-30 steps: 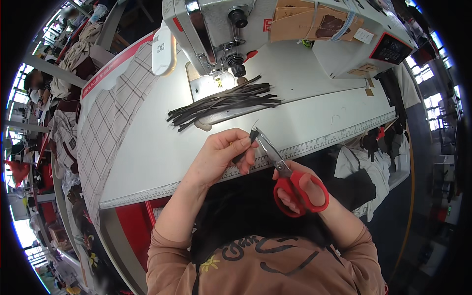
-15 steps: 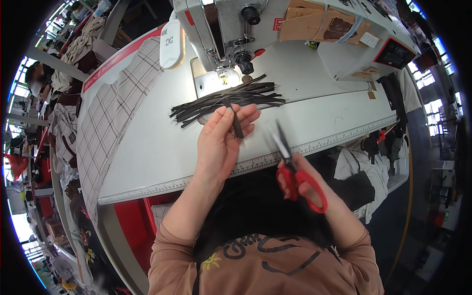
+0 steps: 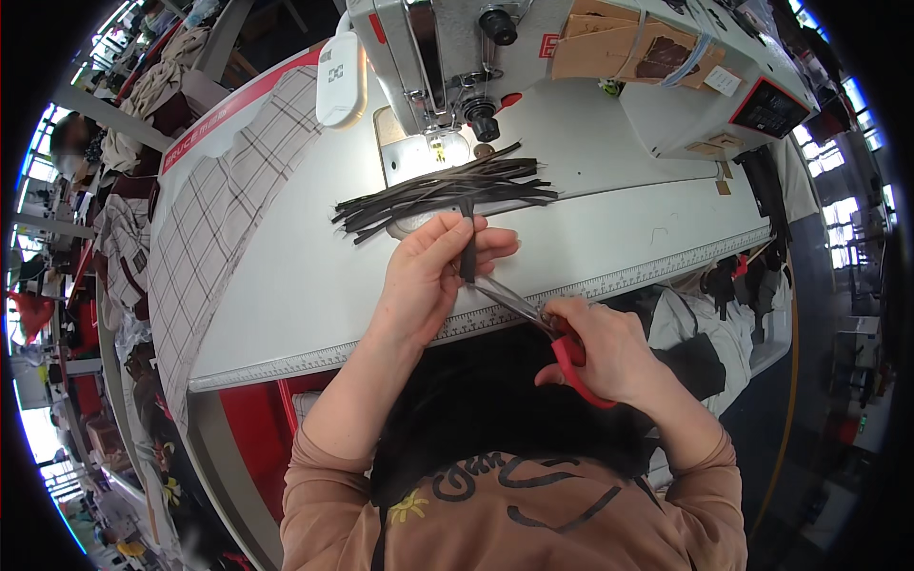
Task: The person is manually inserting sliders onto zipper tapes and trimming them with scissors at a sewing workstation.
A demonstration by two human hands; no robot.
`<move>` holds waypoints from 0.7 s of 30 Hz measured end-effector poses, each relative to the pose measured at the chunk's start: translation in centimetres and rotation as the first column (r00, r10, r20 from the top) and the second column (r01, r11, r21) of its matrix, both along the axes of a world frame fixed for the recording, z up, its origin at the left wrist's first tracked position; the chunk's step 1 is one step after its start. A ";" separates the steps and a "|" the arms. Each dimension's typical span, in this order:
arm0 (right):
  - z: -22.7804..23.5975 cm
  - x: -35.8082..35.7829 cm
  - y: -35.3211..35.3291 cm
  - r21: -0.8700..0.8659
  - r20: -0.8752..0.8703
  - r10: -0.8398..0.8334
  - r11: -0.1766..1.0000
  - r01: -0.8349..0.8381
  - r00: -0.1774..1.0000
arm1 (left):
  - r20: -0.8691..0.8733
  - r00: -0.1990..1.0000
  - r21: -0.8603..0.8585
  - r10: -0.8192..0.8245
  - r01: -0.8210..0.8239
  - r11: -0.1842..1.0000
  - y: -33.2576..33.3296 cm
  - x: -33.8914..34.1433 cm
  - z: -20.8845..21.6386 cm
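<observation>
Between the thumb and fingers of my left hand (image 3: 433, 269) is pinched a dark fabric strip (image 3: 467, 259), its lower end hanging free below the fingertips. My right hand (image 3: 602, 349) grips red-handled scissors (image 3: 519, 305), with the blade tips pointing left, right by the strip's lower end. The blades look slightly apart. Just beyond my left hand, a loose bundle of similar dark strips (image 3: 428, 195) lies on the white sewing table (image 3: 609, 224), in front of the sewing machine's lit needle area (image 3: 438, 150).
A printed ruler (image 3: 657, 269) runs along the table's near edge. Checked fabric (image 3: 228, 200) drapes over the left side. The sewing machine (image 3: 419, 57) stands at the back, with cardboard (image 3: 609, 52) strapped to it. Pale and dark cloth (image 3: 700, 333) is heaped at the right.
My right hand has turned over and brought the scissors left and down, from pointing upward to the strip's lower end. My left hand has shifted slightly right and down with the strip.
</observation>
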State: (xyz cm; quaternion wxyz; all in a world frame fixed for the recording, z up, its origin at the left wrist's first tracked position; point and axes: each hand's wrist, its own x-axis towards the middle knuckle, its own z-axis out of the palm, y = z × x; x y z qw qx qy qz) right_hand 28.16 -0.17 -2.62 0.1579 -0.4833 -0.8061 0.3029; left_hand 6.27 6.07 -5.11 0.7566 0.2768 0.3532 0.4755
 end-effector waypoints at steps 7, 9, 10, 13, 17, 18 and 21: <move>0.3 -0.2 0.4 0.156 0.117 0.055 0.985 -0.073 0.992 | -0.022 0.996 -0.020 -0.091 0.091 0.996 0.1 0.1 0.1; 0.2 0.0 0.7 0.201 0.118 0.075 0.975 -0.098 0.990 | -0.031 0.993 -0.025 -0.116 0.116 0.993 0.1 0.0 0.1; 0.1 0.1 0.8 0.247 0.119 0.096 0.961 -0.123 0.988 | -0.052 0.990 -0.026 -0.132 0.130 0.991 0.1 0.0 0.1; -0.2 0.3 1.0 0.331 0.108 0.117 0.932 -0.146 0.987 | -0.078 0.985 -0.034 -0.153 0.151 0.988 0.1 -0.1 0.3; -0.4 0.9 0.8 0.347 0.130 0.143 0.920 -0.180 0.981 | -0.072 0.990 -0.054 -0.123 0.119 0.991 0.4 0.1 0.3; -0.3 0.9 0.5 0.340 0.103 0.182 0.917 -0.207 0.978 | -0.072 0.989 -0.053 -0.128 0.124 0.991 0.6 0.2 0.3; -0.4 2.0 0.4 0.371 0.037 0.157 0.915 -0.160 0.987 | -0.059 0.981 -0.037 -0.184 0.182 0.983 1.4 0.4 0.5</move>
